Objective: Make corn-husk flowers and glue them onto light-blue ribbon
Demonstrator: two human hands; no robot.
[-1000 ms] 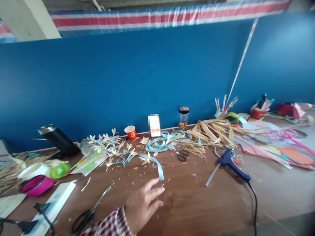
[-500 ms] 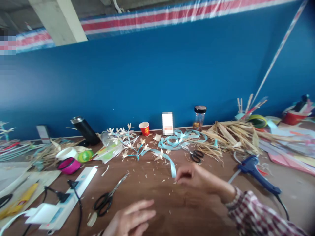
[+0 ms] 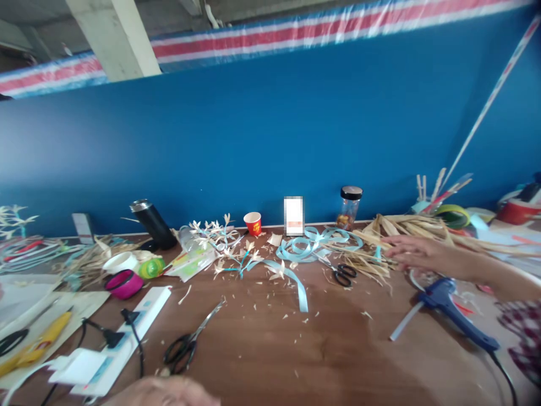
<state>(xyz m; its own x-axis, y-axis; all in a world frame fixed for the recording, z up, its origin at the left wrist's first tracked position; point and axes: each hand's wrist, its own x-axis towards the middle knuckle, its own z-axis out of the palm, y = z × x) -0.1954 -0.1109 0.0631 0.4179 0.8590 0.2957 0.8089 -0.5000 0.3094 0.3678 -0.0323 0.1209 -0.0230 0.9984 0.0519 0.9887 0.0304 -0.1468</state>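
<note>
My right hand (image 3: 422,256) is stretched out at the right, over the near side of the pile of dried husks (image 3: 399,225). Its fingers look extended and a little apart, slightly blurred, and I see nothing held in them. Just below that wrist lies a blue hot glue gun (image 3: 448,304) with a glue stick poking out of it. At the bottom edge my left hand (image 3: 164,392) shows only its back, smeared, with the fingers hidden. Black-handled scissors (image 3: 183,349) lie just beyond it. In the middle are a light blue ribbon (image 3: 302,293) and husk flowers on blue stems (image 3: 240,262).
A white power strip (image 3: 127,338) with cables lies at the left, near a magenta roll (image 3: 124,283). Along the blue partition (image 3: 270,129) stand a black flask (image 3: 154,225), a red paper cup (image 3: 253,224) and a lidded jar (image 3: 350,208). More scissors (image 3: 344,274) lie by the ribbon.
My right hand has moved right and away from me, from the ribbon's end to the husks. My left hand has drawn down and left towards the bottom edge. The view has shifted slightly.
</note>
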